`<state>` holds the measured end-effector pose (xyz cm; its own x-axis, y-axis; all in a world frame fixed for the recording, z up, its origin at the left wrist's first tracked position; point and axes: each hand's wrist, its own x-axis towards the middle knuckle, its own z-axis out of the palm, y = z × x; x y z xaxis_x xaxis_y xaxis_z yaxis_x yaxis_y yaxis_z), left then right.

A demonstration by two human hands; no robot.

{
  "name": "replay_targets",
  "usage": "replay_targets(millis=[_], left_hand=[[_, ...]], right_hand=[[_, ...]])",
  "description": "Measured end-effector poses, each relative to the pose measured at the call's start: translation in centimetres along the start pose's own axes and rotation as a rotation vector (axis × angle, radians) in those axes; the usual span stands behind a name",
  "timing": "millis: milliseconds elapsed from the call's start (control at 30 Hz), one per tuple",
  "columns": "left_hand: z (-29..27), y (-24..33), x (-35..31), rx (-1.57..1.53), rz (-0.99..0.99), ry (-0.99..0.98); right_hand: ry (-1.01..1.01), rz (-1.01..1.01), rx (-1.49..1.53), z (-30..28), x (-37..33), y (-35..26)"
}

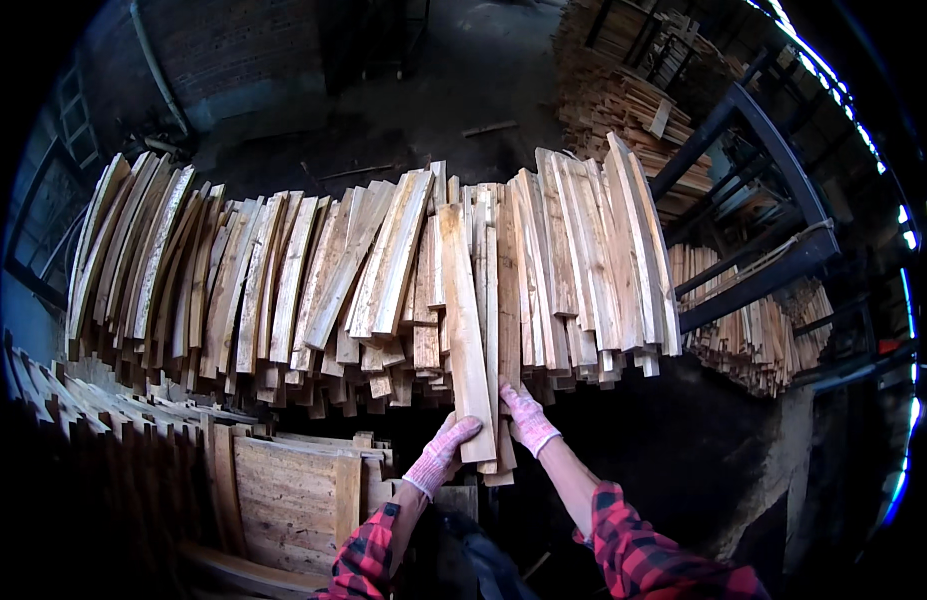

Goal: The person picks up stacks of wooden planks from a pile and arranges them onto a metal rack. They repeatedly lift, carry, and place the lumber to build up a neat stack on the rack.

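Observation:
Between my two gloved hands are the near ends of a few long wooden boards, stacked close together. The top board (pixel 467 340) is pale and its far end rests on the wide pile of boards (pixel 273 270). My left hand (pixel 445 452), in a pinkish knit glove, grips the left edge of these boards with the thumb on top. On their right side my right hand (pixel 526 417) closes round the edge, its fingertips partly hidden. The near ends stick out past the pile toward me.
A dark metal rack frame (pixel 758 270) stands right of the pile. More stacked boards (pixel 748 335) lie beyond it, with another heap (pixel 623 110) at the far right. At the lower left is a wooden crate-like panel (pixel 293 490). A brick wall (pixel 233 60) rises behind.

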<state>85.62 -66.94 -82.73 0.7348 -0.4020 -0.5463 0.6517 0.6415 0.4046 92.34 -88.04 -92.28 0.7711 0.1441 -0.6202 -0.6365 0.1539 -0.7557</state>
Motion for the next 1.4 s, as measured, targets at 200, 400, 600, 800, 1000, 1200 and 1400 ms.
replay_targets(millis=[200,400,600,800,1000,1200,1400], left_hand=[[-3.5,-4.5,-14.4,-0.172,-0.210,-0.073],[-2.3,-3.0,-12.9,0.483,0.010,0.339],[-4.0,-5.3,-14.2,-0.004,0.152,0.334],[1.3,-12.1,-23.7,0.235,0.339,0.501],[0.6,-14.4,-29.8,0.344,0.431,0.558],[0.7,-5.9,-41.6,-0.105,0.573,0.729],[0.3,-7.6,-55.4,0.129,0.691,0.980]], right_hand=[[-0.392,0.250,0.322,3.6,-14.8,-2.5],[-0.313,0.281,0.110,7.8,-11.2,0.3],[-0.308,0.214,-0.040,10.0,-14.5,2.2],[-0.416,0.517,0.285,5.1,-20.9,6.5],[-0.596,0.417,-0.120,12.2,-23.2,3.8],[-0.887,0.131,-0.513,22.8,-32.3,0.1],[-1.264,-0.070,-0.745,33.0,-39.7,2.2]])
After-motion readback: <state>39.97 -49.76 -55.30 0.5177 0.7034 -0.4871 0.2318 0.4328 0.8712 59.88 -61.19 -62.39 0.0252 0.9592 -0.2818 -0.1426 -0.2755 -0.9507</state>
